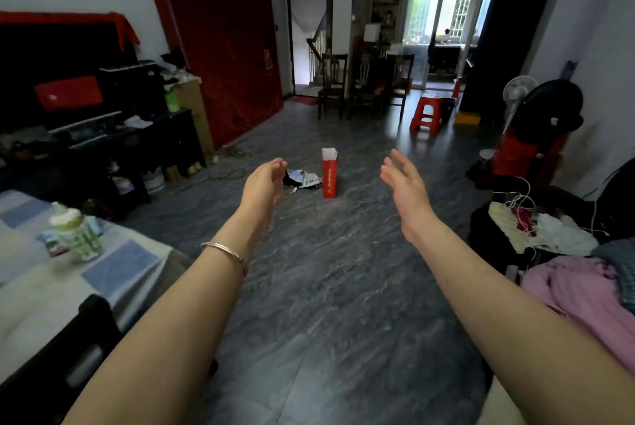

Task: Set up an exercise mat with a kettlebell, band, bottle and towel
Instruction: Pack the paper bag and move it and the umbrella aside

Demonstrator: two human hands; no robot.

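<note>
Both my arms reach forward over the dark grey floor [326, 270]. My left hand [263, 184] and my right hand [402, 180] are held out with palms facing each other, fingers relaxed, holding nothing. Between and beyond them a tall red box [329, 174] with an open white top stands upright on the floor. A crumpled black-and-white bag [304, 179] lies just left of the box. A green-and-white bottle [77, 230] stands on the bed at the left. No mat, kettlebell, band or towel is identifiable.
A bed [41, 287] with a blue-and-white cover fills the lower left. Clothes [577, 290] pile up at the lower right. Fans [546, 115] stand at the right wall, a red stool [427, 114] and chairs [331, 84] farther back, a cluttered dark desk [103, 136] at the left.
</note>
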